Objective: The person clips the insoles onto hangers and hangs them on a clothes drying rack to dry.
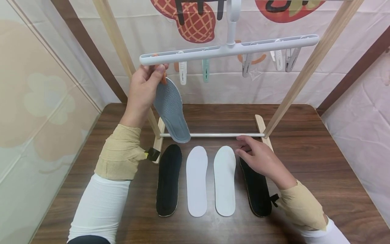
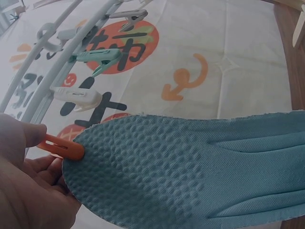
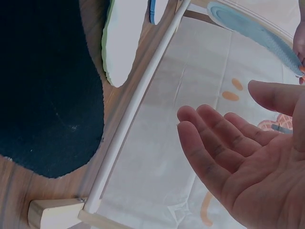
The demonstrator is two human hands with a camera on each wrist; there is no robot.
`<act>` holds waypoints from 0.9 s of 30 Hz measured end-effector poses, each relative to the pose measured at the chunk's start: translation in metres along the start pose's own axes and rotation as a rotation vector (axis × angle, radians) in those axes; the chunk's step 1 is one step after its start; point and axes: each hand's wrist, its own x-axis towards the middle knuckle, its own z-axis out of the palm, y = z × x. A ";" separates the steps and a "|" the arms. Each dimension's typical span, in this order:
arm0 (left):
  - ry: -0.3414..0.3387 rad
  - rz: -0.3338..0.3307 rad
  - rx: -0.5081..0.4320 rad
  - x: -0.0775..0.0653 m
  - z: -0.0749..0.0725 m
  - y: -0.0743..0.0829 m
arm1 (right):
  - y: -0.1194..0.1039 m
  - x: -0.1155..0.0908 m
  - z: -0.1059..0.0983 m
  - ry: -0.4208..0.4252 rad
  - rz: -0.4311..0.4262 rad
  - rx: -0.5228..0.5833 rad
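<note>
My left hand (image 1: 142, 89) pinches an orange clothespin (image 2: 69, 148) at the left end of the white hanger (image 1: 189, 56). A blue-grey insole (image 1: 172, 110) hangs below with its rounded, dimpled end at the clothespin's tip; in the left wrist view the fingers lie partly behind that end. Over the top of the right black insole (image 1: 256, 193) hovers my right hand (image 1: 260, 159), holding nothing. Its fingers bend loosely in the right wrist view. To its left on the table lie a cream insole (image 1: 224, 183), a white insole (image 1: 196, 183) and another black insole (image 1: 168, 183).
Several other clothespins, among them a green one (image 1: 206, 69), hang along the hanger. A wooden rack (image 1: 310, 67) stands around it, its white lower bar (image 1: 213, 135) crossing behind the insoles. Printed cloth (image 1: 213, 91) backs the brown table (image 1: 304, 152).
</note>
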 end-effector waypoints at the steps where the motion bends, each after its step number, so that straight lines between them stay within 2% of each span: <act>1: 0.001 -0.001 0.000 0.000 0.000 0.000 | 0.001 -0.001 0.000 -0.003 0.004 -0.001; 8: 0.000 0.006 -0.015 -0.001 0.000 0.001 | 0.007 -0.006 -0.003 -0.019 0.022 -0.005; 15: 0.028 -0.051 -0.068 -0.002 0.000 0.005 | 0.013 -0.012 -0.006 -0.020 0.045 0.012; 21: 0.012 -0.001 -0.042 0.000 -0.001 0.003 | 0.019 -0.018 -0.009 -0.023 0.049 -0.022; 25: 0.021 -0.014 -0.081 0.001 0.000 0.003 | 0.022 -0.024 -0.013 -0.039 0.076 -0.051; 27: 0.019 -0.008 -0.073 0.001 0.001 0.002 | 0.024 -0.027 -0.015 -0.050 0.091 -0.063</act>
